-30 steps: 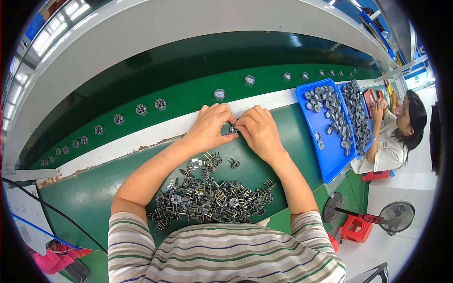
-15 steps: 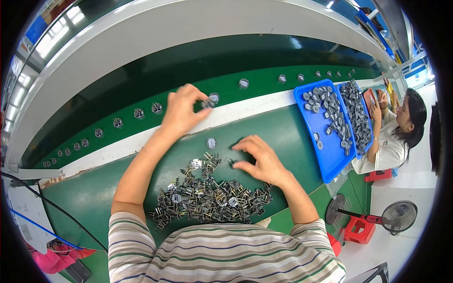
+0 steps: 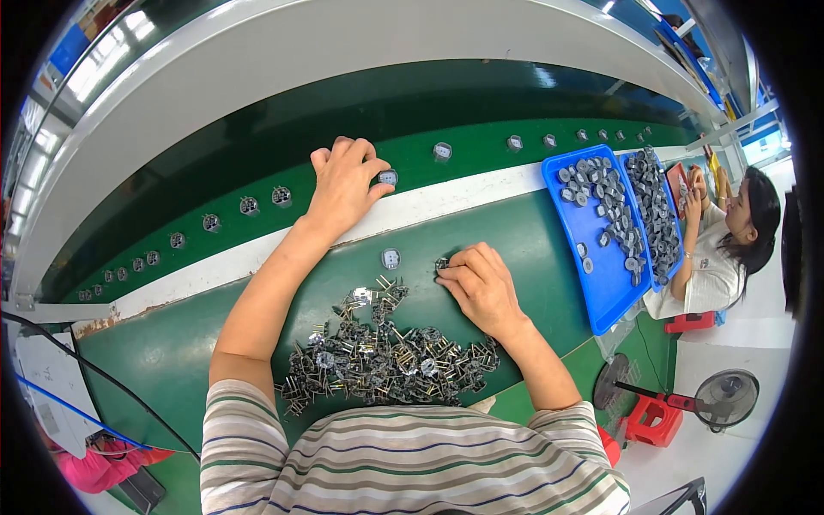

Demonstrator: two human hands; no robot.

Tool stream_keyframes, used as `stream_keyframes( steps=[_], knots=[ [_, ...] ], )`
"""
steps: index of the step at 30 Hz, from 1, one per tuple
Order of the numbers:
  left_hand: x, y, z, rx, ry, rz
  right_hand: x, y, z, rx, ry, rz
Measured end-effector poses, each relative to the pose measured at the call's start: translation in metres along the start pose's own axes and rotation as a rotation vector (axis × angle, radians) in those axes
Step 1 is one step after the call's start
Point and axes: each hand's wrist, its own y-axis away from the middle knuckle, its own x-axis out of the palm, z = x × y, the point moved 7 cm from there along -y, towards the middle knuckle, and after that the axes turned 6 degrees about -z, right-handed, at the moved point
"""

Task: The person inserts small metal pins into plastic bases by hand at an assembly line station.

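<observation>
On the green belt, my left hand [image 3: 342, 184] has its thumb and forefinger closed around a small grey round housing [image 3: 389, 178]. My right hand [image 3: 482, 290] is over the green worktable, fingertips pinching a small dark part with metal pins [image 3: 441, 265]. Between the hands, another grey housing [image 3: 390, 258] lies on the table by itself. A heap of dark pinned parts [image 3: 386, 365] is spread just in front of my body, below both hands.
Housings, several fitted with pinned parts [image 3: 281, 196], stand in a row along the green belt [image 3: 343, 176]. A white ledge [image 3: 463, 190] separates belt and table. At right are a blue tray [image 3: 571, 249] of grey housings, a second tray, and a co-worker [image 3: 704, 240].
The dark part seen in my left hand above the housing no longer shows there; its fingers have come down onto the housing. My right hand has closed on a pinned part.
</observation>
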Motion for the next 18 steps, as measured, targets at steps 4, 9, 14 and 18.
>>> stream_keyframes(
  steps=[4, 9, 14, 18],
  knots=[
    [-0.008, -0.003, -0.014, 0.021, 0.103, 0.018, -0.004, -0.005, -0.014, 0.126, -0.092, -0.028],
    [0.009, 0.018, -0.043, 0.082, 0.374, 0.209, 0.006, -0.02, -0.019, 0.086, -0.112, 0.139],
    [0.019, 0.038, -0.058, 0.037, 0.469, 0.3, 0.015, -0.027, -0.052, 0.426, -0.373, 0.024],
    [0.019, 0.038, -0.059, 0.045, 0.458, 0.272, 0.029, -0.029, -0.059, 0.393, -0.336, -0.006]
  ],
)
